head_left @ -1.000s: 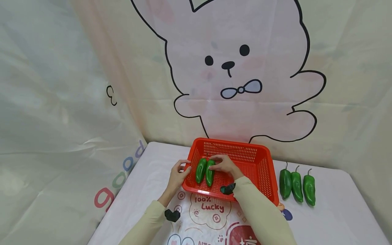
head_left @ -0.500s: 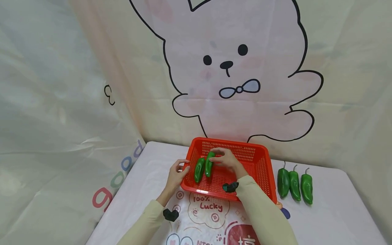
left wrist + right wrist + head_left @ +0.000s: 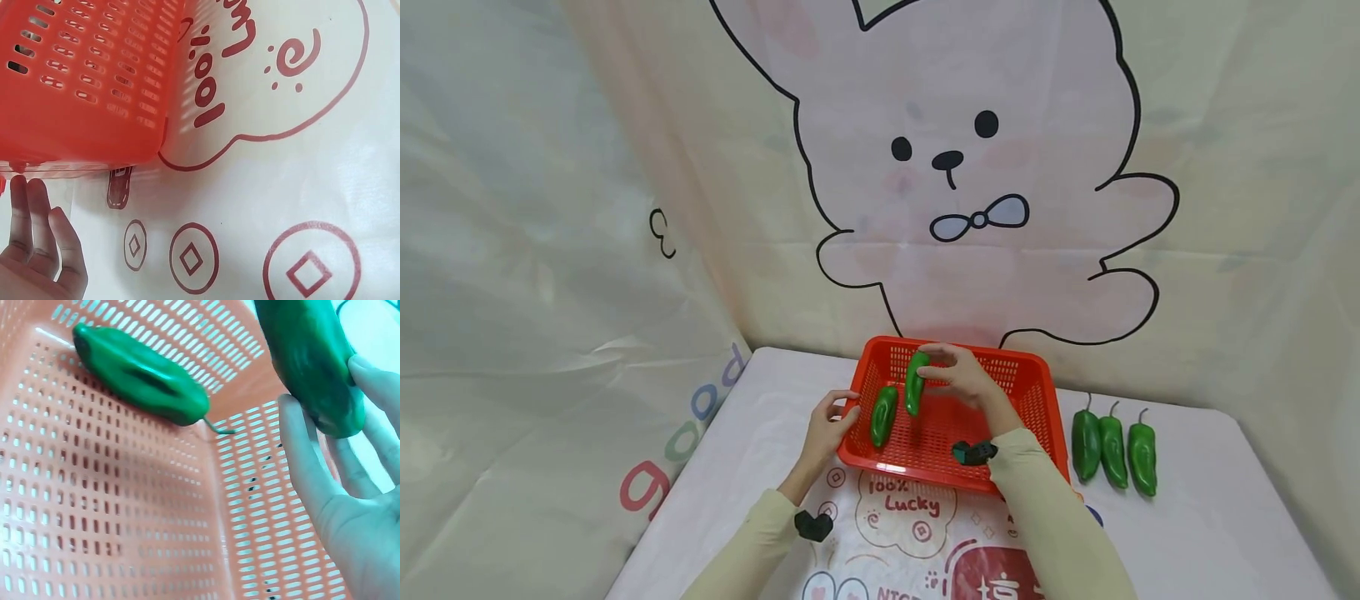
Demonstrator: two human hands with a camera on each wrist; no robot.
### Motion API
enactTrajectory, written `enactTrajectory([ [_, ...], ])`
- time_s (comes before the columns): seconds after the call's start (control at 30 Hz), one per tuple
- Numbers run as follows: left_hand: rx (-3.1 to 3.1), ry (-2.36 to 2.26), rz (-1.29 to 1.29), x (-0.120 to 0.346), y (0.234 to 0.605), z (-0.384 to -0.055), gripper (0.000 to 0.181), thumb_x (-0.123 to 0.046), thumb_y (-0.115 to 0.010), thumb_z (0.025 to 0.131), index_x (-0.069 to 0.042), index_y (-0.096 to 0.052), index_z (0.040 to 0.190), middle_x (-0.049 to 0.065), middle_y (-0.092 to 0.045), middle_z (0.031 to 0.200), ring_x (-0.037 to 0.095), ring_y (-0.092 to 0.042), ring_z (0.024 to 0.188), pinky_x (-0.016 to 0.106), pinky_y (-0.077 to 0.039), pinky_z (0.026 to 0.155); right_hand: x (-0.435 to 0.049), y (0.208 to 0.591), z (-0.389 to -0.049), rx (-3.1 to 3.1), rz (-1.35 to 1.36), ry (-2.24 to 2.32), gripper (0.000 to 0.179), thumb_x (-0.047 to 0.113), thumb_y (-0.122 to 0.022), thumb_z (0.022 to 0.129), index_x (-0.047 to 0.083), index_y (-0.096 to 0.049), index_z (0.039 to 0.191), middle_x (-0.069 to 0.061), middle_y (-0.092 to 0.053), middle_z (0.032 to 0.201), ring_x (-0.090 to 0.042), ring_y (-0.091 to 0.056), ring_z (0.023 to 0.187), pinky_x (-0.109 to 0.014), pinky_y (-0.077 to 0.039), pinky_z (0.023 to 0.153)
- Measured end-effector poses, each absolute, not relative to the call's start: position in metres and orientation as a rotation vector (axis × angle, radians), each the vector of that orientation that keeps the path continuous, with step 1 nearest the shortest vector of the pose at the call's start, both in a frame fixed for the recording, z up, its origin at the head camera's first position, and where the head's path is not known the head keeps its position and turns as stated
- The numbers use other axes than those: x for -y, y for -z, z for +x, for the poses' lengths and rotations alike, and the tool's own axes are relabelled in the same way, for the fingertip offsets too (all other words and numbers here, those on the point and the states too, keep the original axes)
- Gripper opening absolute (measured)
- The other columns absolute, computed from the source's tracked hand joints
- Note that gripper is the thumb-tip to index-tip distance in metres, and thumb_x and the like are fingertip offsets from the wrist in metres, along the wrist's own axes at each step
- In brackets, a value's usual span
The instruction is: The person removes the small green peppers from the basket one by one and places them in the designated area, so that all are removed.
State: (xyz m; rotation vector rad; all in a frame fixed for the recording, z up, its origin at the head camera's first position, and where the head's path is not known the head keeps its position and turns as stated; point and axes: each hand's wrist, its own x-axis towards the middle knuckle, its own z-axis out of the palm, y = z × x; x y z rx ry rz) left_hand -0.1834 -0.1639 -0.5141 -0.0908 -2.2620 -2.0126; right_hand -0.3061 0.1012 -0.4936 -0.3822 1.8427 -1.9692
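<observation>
My right hand (image 3: 967, 379) pinches a green pepper (image 3: 914, 387) between thumb and fingers, lifted above the floor of a red plastic basket (image 3: 925, 477). In the right wrist view that held pepper (image 3: 312, 369) is at the upper right, cut off by the frame. Another green pepper (image 3: 883, 417) lies in the basket's left part, and its thin stem shows in the right wrist view. My left hand (image 3: 823, 427) rests with its fingertips against the basket's left rim. From the left wrist, several fairly straight fingers (image 3: 40, 219) touch the basket's outer side.
To the right of the basket, three green peppers with stems (image 3: 1111, 450) lie in a row on the white printed tablecloth (image 3: 1210, 517). Behind the table hangs a cloth (image 3: 1045, 283) with a cartoon animal; another sheet (image 3: 550, 333) hangs at the left.
My right hand has raised the pepper off the basket floor and carried it toward the back of the basket. The other pepper and my left hand stay in place at the basket.
</observation>
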Motion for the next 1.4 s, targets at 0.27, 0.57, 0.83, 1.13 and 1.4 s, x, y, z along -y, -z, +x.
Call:
enactTrajectory([
  [0.27, 2.262, 2.024, -0.073, 0.164, 0.515, -0.185, 0.031, -0.001, -0.065, 0.098, 0.008, -0.059, 0.127, 0.018, -0.061, 0.096, 0.061, -0.059, 0.088, 0.063, -0.056, 0.075, -0.113, 0.480, -0.299, -1.791, -0.387, 2.015, 0.053, 0.000, -0.066, 0.098, -0.003, -0.045, 0.147, -0.024, -0.058, 0.123, -0.029, -0.067, 0.098, -0.057, -0.053, 0.091],
  [0.57, 2.255, 2.063, -0.051, 0.165, 0.513, -0.184, 0.033, -0.001, -0.065, 0.098, 0.008, -0.058, 0.129, 0.018, -0.060, 0.096, 0.062, -0.058, 0.090, 0.063, -0.055, 0.078, -0.134, 0.474, -0.290, -1.830, -0.419, 2.014, 0.051, 0.001, -0.065, 0.099, -0.003, -0.046, 0.146, -0.023, -0.059, 0.121, -0.028, -0.069, 0.094, -0.060, -0.051, 0.094],
  [0.83, 2.261, 2.051, -0.051, 0.164, 0.513, -0.184, 0.033, -0.001, -0.065, 0.098, 0.008, -0.058, 0.129, 0.018, -0.059, 0.095, 0.062, -0.058, 0.089, 0.063, -0.056, 0.078, -0.151, 0.466, -0.278, -1.848, -0.468, 2.032, 0.052, 0.004, -0.066, 0.099, -0.003, -0.045, 0.146, -0.025, -0.055, 0.126, -0.027, -0.068, 0.096, -0.061, -0.049, 0.096],
  [1.13, 2.275, 2.035, -0.042, 0.164, 0.512, -0.184, 0.034, -0.005, -0.066, 0.098, 0.009, -0.058, 0.128, 0.018, -0.059, 0.095, 0.059, -0.060, 0.087, 0.063, -0.057, 0.077, -0.171, 0.463, -0.264, -1.866, -0.437, 2.038, 0.054, 0.003, -0.068, 0.097, -0.002, -0.045, 0.146, -0.023, -0.051, 0.131, -0.028, -0.065, 0.102, -0.056, -0.053, 0.093],
  [1.4, 2.279, 2.081, -0.025, 0.168, 0.532, -0.196, 0.035, -0.002, -0.064, 0.099, 0.008, -0.056, 0.132, 0.017, -0.059, 0.097, 0.061, -0.059, 0.089, 0.065, -0.055, 0.078, -0.187, 0.463, -0.257, -1.881, -0.402, 2.035, 0.056, 0.003, -0.069, 0.097, 0.000, -0.045, 0.146, -0.022, -0.049, 0.135, -0.027, -0.062, 0.109, -0.050, -0.055, 0.092],
])
